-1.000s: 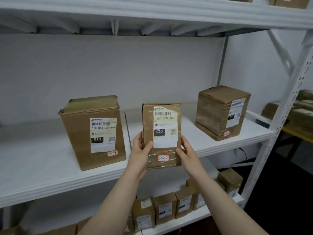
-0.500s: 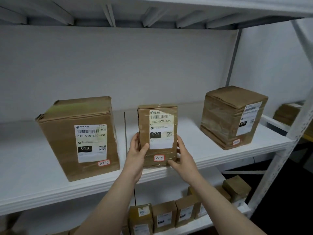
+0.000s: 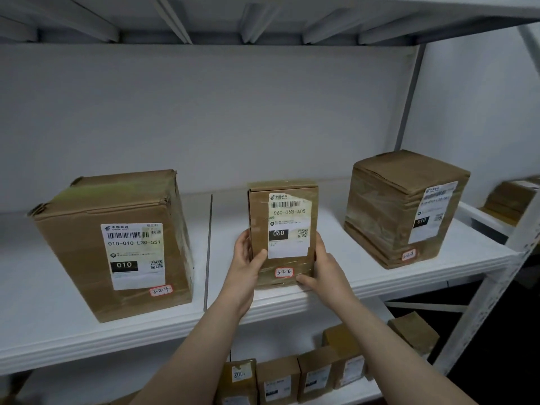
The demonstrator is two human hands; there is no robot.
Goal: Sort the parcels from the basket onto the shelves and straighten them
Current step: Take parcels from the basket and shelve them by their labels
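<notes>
A person is holding a small brown parcel upright at the front edge of the white middle shelf, its base appearing to rest on the board and its 060 label facing outward. The left hand is gripping the parcel's left side, thumb lying across the front. The right hand is clasping the lower right corner, thumb pressing near the handwritten red tag. A larger parcel marked 010 is sitting well apart to the left, and another wrapped parcel is standing to the right. A row of little parcels is lining the shelf below.
</notes>
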